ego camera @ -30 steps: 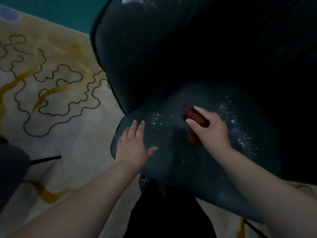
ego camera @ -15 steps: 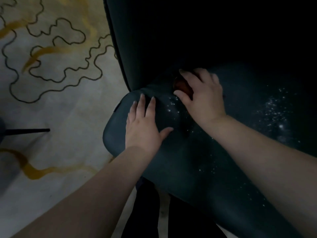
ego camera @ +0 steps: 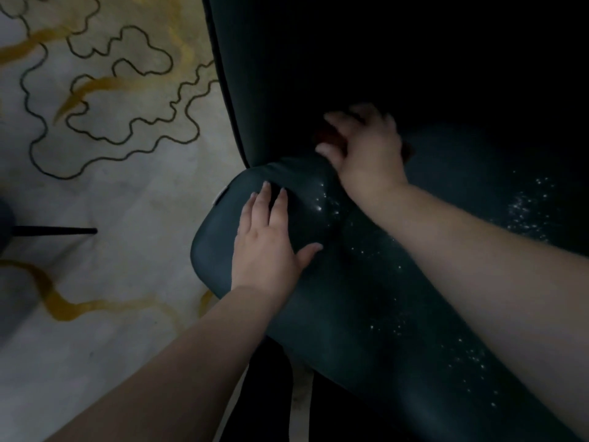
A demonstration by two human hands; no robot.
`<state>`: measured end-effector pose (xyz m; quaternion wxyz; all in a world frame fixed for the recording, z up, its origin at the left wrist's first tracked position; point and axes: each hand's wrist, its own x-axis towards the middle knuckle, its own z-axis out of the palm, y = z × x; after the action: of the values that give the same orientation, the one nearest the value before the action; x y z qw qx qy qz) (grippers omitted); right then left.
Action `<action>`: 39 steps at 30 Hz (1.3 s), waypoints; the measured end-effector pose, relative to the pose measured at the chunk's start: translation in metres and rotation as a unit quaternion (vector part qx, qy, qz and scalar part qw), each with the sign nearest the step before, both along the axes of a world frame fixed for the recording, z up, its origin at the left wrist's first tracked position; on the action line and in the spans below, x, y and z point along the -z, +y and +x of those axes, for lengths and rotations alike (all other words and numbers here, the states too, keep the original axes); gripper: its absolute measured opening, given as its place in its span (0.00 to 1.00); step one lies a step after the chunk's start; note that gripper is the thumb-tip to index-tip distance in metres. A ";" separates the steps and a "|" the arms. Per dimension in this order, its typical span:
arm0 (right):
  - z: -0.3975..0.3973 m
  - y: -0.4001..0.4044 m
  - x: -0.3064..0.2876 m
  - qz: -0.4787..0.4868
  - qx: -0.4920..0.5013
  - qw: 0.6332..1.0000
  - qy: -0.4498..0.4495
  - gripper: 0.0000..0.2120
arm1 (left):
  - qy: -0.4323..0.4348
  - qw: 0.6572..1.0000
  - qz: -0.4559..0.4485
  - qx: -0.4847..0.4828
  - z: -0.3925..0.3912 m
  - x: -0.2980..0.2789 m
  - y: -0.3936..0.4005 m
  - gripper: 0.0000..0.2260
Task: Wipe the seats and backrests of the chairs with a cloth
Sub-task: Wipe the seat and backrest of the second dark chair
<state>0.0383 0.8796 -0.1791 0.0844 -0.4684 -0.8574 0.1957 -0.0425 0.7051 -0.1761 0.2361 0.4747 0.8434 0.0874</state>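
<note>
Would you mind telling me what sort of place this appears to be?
Probably an indoor sitting or dining area, dimly lit: a dark upholstered chair stands on a pale carpet with squiggly black and gold patterning, and another thin black chair leg shows nearby.

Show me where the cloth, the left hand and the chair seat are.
cloth [ego camera: 330,138]: head view, reddish bit showing beside the right hand's thumb.
left hand [ego camera: 263,250]: head view, back of the hand.
chair seat [ego camera: 357,314]: head view, bare dark cushion between the forearms.
</note>
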 end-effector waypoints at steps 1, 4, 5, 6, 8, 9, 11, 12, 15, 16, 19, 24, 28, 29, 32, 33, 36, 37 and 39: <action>0.000 -0.010 0.000 0.000 -0.038 0.999 0.004 0.22 | 0.000 1.000 0.000 0.002 0.000 0.000 0.000 0.42; 0.027 -0.040 -0.006 -0.010 -0.123 0.992 0.037 0.18 | 0.006 1.000 0.000 0.006 -0.001 -0.001 -0.002 0.42; 0.038 -0.041 -0.008 -0.014 -0.141 0.989 0.041 0.17 | 0.007 1.000 0.003 0.006 -0.001 -0.002 -0.003 0.42; 0.044 -0.036 -0.009 -0.012 -0.147 0.988 0.042 0.16 | 0.005 1.000 0.005 0.005 0.000 -0.002 -0.003 0.41; 0.043 -0.014 -0.006 0.016 -0.096 0.995 0.036 0.17 | -0.005 1.000 0.005 0.002 0.001 -0.003 -0.004 0.41; 0.037 0.000 -0.003 0.030 -0.051 0.998 0.025 0.17 | -0.007 1.000 0.007 -0.001 0.001 -0.003 -0.004 0.41; 0.021 0.015 0.000 0.032 0.012 0.999 0.011 0.19 | -0.005 1.000 0.010 -0.006 0.001 -0.003 -0.004 0.41; 0.016 0.013 0.001 0.029 0.015 0.999 0.012 0.20 | -0.003 1.000 0.009 -0.006 0.001 -0.003 -0.004 0.41; 0.022 -0.023 -0.004 -0.007 -0.079 0.996 0.038 0.19 | 0.006 1.000 0.002 0.000 0.001 -0.004 -0.006 0.41; 0.032 -0.037 -0.006 -0.022 -0.113 0.992 0.050 0.19 | 0.008 1.000 0.000 0.001 0.001 -0.004 -0.007 0.41; 0.065 -0.056 -0.013 -0.038 -0.148 0.987 0.057 0.19 | 0.011 1.000 -0.006 0.005 0.001 -0.006 -0.012 0.42; 0.037 -0.034 -0.005 0.001 -0.008 0.999 0.049 0.19 | 0.000 1.000 -0.006 -0.006 0.000 -0.007 -0.016 0.42; 0.017 -0.072 -0.006 -0.026 -0.085 0.995 0.051 0.19 | -0.009 1.000 -0.002 -0.006 0.000 -0.005 -0.018 0.43; 0.027 -0.083 -0.007 -0.031 -0.105 0.993 0.052 0.19 | -0.008 1.000 -0.001 -0.007 -0.001 -0.005 -0.020 0.43; 0.070 -0.094 -0.012 -0.026 -0.142 0.988 0.052 0.19 | 0.007 1.000 -0.006 -0.003 -0.003 -0.006 -0.025 0.44; 0.080 -0.089 -0.012 -0.014 -0.134 0.990 0.047 0.19 | 0.011 1.000 -0.009 -0.001 -0.003 -0.007 -0.027 0.44; 0.077 -0.057 -0.007 0.021 -0.021 0.998 0.050 0.19 | 0.017 1.000 -0.016 0.002 -0.001 -0.008 -0.030 0.44; 0.068 -0.049 -0.005 0.023 0.013 0.998 0.053 0.19 | 0.017 1.000 -0.017 0.003 0.000 -0.008 -0.030 0.44; 0.050 -0.051 -0.004 0.018 0.034 0.998 0.059 0.19 | 0.017 1.000 -0.021 0.008 0.004 -0.009 -0.028 0.45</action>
<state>0.0881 0.8286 -0.1755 0.1498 -0.4830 -0.8381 0.2045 -0.0382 0.6769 -0.1672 0.2328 0.4778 0.8449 0.0597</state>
